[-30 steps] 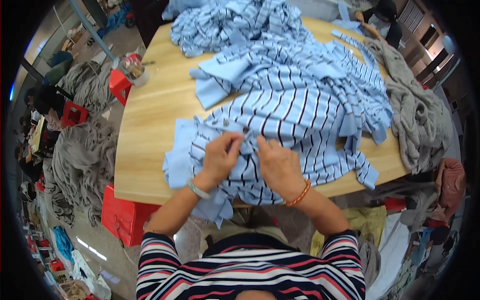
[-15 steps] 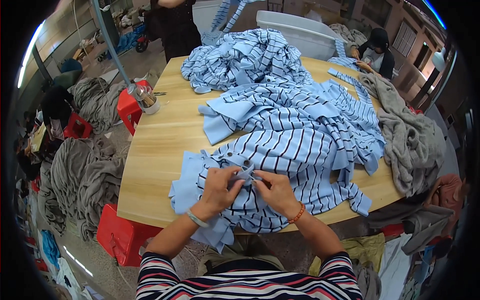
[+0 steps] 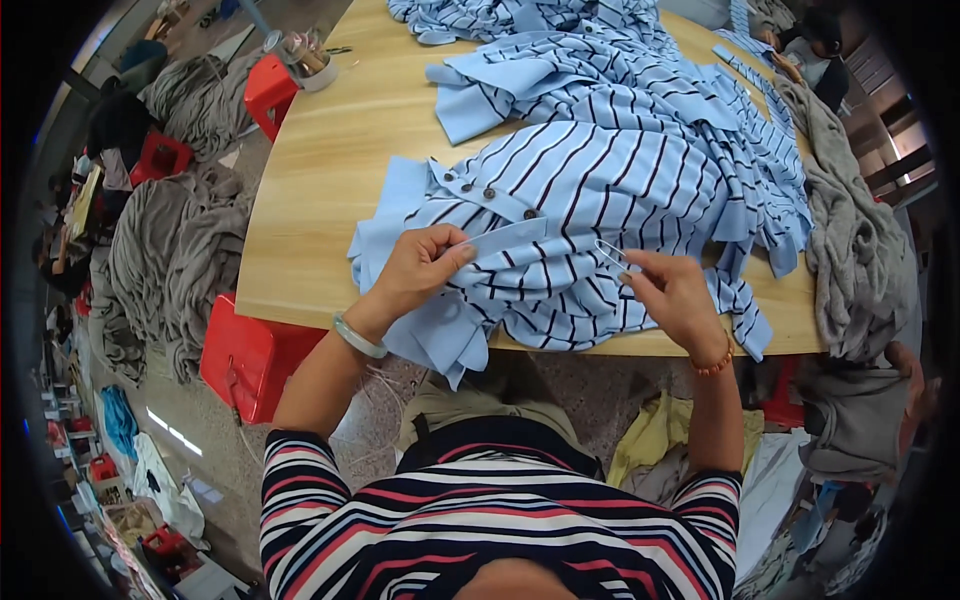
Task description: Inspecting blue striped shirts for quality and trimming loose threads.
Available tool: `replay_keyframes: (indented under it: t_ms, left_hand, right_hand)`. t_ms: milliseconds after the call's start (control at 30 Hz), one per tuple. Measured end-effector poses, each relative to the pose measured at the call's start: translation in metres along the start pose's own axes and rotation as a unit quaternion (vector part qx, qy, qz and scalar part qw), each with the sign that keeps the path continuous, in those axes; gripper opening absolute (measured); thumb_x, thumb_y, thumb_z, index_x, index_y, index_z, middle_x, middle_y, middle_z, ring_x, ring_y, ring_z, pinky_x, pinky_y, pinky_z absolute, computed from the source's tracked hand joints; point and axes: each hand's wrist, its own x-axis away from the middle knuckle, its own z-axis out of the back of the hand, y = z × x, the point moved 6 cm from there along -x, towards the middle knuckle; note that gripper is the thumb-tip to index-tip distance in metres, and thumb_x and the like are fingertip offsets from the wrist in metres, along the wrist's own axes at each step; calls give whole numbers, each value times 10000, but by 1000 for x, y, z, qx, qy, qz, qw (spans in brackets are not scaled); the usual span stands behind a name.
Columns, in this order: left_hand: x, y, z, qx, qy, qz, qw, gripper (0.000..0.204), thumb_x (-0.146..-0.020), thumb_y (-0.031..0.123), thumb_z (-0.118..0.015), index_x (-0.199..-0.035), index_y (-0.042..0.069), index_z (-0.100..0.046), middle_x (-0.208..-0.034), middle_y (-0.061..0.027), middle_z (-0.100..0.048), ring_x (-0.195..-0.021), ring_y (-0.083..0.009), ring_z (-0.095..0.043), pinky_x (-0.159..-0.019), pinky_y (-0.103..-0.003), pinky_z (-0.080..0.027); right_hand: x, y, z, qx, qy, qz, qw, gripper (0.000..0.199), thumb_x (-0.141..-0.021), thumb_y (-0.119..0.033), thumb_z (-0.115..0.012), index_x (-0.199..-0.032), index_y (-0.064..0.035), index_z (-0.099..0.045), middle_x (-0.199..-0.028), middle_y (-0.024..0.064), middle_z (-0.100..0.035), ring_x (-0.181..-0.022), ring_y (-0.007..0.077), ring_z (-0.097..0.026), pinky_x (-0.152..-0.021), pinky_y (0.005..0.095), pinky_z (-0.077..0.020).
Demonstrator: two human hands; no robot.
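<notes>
Head view: a blue striped garment (image 3: 600, 190) lies crumpled over the near edge of the wooden table (image 3: 320, 190). Its plain blue band (image 3: 512, 234) has its long axis slanting from the table's near left toward its far right; the left hand (image 3: 415, 268) pinches the near-left end. The right hand (image 3: 678, 292), nearer the table's right side, pinches a thin white loop (image 3: 608, 254) whose free end points toward the table's far left; thread or tool, one cannot tell. Dark buttons (image 3: 489, 193) sit just beyond the band. More striped garments (image 3: 590, 85) cover the table's far part; grey fabric (image 3: 855, 260) drapes its right edge. Left of the table are grey heaps (image 3: 165, 260) and a red stool (image 3: 260, 350); a co-worker (image 3: 830, 75) is beyond its far right.
</notes>
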Motion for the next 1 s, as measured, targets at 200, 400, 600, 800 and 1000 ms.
replay_keyframes:
  t_ms: [200, 400, 600, 800, 1000]
  left_hand:
    - [9, -7, -14, 105, 22, -2, 994, 169, -943, 157, -609, -1000, 3, -650, -757, 79, -558, -672, 11, -434, -578, -161, -323]
    - [18, -4, -21, 63, 80, -25, 994, 135, -956, 127, -589, -981, -3, -617, -745, 75, -550, -630, 19, -400, -547, -159, -298]
    - [28, 5, -28, -12, 127, -110, 986, 53, -943, 62, -570, -951, 12, -588, -664, 54, -540, -588, 1, -405, -508, -181, -311]
    - [29, 3, -34, -100, 132, -142, 976, 45, -929, 50, -580, -947, 9, -590, -643, 45, -502, -569, -7, -397, -495, -195, -314]
    - [31, -14, -17, 9, 115, -61, 991, 55, -931, 60, -577, -943, 9, -594, -661, 64, -502, -584, -4, -387, -512, -184, -299]
  right_hand:
    - [24, -52, -45, 6, 44, 146, 988, 264, -828, -68, -667, -1084, -3, -659, -700, 115, -617, -538, 191, -561, -529, 310, -445]
    - [9, -72, -77, 94, 73, 127, 985, 270, -833, -102, -653, -1096, -45, -629, -798, 142, -625, -663, 329, -618, -580, 418, -481]
    - [3, -87, -94, 172, 81, 115, 975, 249, -849, -115, -620, -1083, -33, -594, -791, 151, -611, -661, 357, -620, -588, 442, -495]
    - [-16, -76, -117, 162, 48, 106, 980, 232, -842, -94, -617, -1063, -26, -592, -801, 163, -615, -677, 372, -625, -593, 439, -499]
    - [8, -67, -91, 41, 27, 143, 988, 269, -825, -87, -656, -1084, -16, -641, -804, 172, -645, -633, 331, -614, -569, 393, -481]
